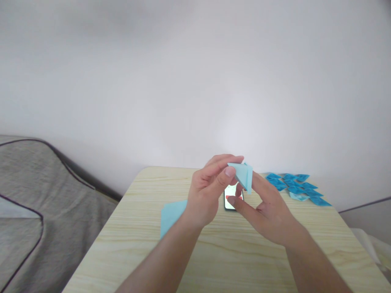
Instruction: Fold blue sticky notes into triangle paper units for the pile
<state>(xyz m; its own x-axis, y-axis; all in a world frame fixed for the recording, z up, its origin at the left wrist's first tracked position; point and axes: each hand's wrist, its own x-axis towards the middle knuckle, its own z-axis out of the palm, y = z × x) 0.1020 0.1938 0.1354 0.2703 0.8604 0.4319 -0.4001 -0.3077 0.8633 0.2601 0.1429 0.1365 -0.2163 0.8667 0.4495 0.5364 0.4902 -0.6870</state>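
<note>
- White wall [152, 81] fills the back.
- A pale wood table [232, 256] stands in front of it.
- Grey cloth [76, 211] with dark edges is left of the table.
- 2 hands are over the table. The left hand [207, 191] is nearly closed, pinching the folded paper [241, 173] with its thumb and fingers. The right hand [269, 211] is about half open. Its thumb is off the paper, and some fingers go behind it. I can't tell if they grip.
- Blue folded pieces [296, 186] sit in rows, far right. They look done.
- A flat light blue sheet [171, 213] lies left, partly behind the left arm. It looks unfolded, so maybe left to do.
- A lit phone [230, 204] lies below the hands.
- The folded paper is up above the phone. It seems part done.
</note>
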